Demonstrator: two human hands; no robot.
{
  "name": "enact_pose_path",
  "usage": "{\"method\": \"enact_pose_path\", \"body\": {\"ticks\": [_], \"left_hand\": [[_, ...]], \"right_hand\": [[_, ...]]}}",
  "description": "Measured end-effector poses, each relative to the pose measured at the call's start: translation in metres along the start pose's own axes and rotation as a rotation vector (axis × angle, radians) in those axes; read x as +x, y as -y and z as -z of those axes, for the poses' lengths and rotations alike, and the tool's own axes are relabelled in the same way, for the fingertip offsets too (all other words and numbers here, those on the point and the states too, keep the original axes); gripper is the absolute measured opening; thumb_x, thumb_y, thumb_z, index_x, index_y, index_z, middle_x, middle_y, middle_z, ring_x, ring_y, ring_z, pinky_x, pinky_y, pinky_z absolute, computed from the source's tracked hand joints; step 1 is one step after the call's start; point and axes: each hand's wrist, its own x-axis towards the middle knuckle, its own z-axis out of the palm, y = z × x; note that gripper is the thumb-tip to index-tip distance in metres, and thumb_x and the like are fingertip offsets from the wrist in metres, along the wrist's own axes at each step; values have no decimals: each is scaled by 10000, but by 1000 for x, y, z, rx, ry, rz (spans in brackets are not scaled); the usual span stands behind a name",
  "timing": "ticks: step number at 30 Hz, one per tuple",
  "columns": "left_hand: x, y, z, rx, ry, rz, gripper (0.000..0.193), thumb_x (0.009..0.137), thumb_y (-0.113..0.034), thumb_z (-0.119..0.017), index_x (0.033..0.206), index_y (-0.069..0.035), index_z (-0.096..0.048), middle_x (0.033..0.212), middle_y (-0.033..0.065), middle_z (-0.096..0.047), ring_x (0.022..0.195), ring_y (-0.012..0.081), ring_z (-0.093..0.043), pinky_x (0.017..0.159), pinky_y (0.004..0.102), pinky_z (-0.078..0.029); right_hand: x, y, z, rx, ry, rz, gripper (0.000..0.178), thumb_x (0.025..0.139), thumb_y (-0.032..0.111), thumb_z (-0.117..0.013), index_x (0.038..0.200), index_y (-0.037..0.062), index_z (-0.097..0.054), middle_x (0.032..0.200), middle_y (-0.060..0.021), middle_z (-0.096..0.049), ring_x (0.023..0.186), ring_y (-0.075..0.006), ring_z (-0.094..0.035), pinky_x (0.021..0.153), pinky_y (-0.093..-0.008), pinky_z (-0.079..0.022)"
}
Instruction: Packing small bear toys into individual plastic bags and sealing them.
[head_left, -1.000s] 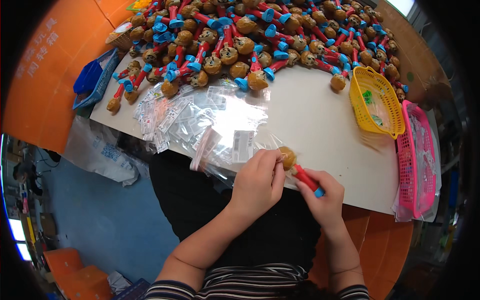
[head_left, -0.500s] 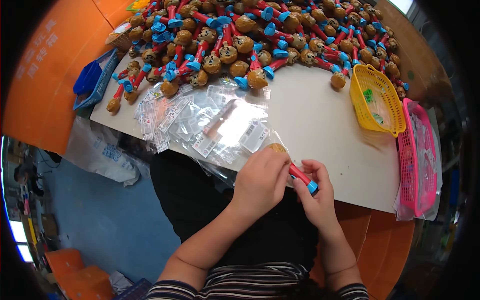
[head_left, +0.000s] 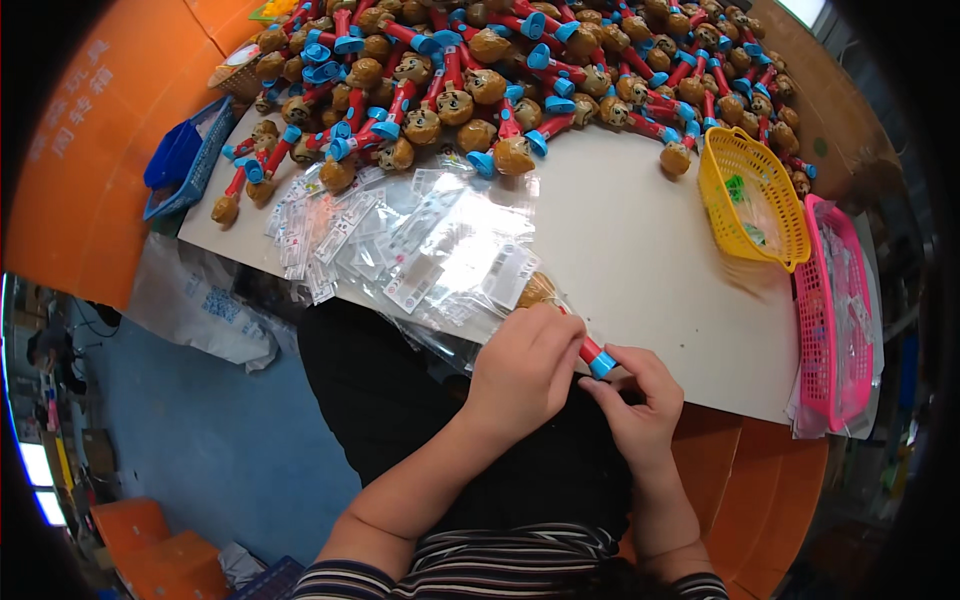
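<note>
Head view, and I'm watching this one remotely, so bear with me. My left hand [head_left: 525,365] comes up from the lower edge with the forearm slanting up and to the right, back of the hand facing the camera, fingers curled down and closed on a clear bag [head_left: 560,292] right over the middle of a toy figure [head_left: 590,350]. My right hand [head_left: 640,400] comes in more steeply from the lower right, wrist bent so it leans left, thumb and index spread around the blue end of the toy with a gap showing between them. Honestly, the film is so see-through down there that I can't tell if those fingertips are pinching its edge or gripping nothing.

The toy is at the near edge of the table [head_left: 640,230], between the two hands. Its long axis runs diagonally: brown head up and to the left, away from the body, inside the bag, and blue end down and to the right, toward the right hand. Flat clear packaging [head_left: 340,240] is spread to the left, and a big pile of similar toys [head_left: 450,100] fills the far side.
</note>
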Motion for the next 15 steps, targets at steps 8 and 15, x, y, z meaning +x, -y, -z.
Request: {"method": "enact_pose_path", "body": {"ticks": [8, 15], "left_hand": [[0, -2, 16, -50, -11, 93, 144, 767, 18, -676, 886, -36, -617, 792, 99, -589, 698, 273, -577, 627, 345, -462], [-4, -5, 13, -81, 40, 7, 154, 756, 1, -697, 884, -49, -628, 787, 89, -604, 721, 278, -578, 651, 356, -457]], "right_hand": [[-5, -15, 3, 213, -105, -96, 378, 679, -55, -798, 1033, 7, -681, 956, -102, -669, 795, -136, -605, 622, -241, -503], [11, -21, 7, -170, 126, 275, 376, 673, 25, -800, 1020, 10, -656, 1034, -95, -576, 945, -180, -512, 799, -301, -451]]}}
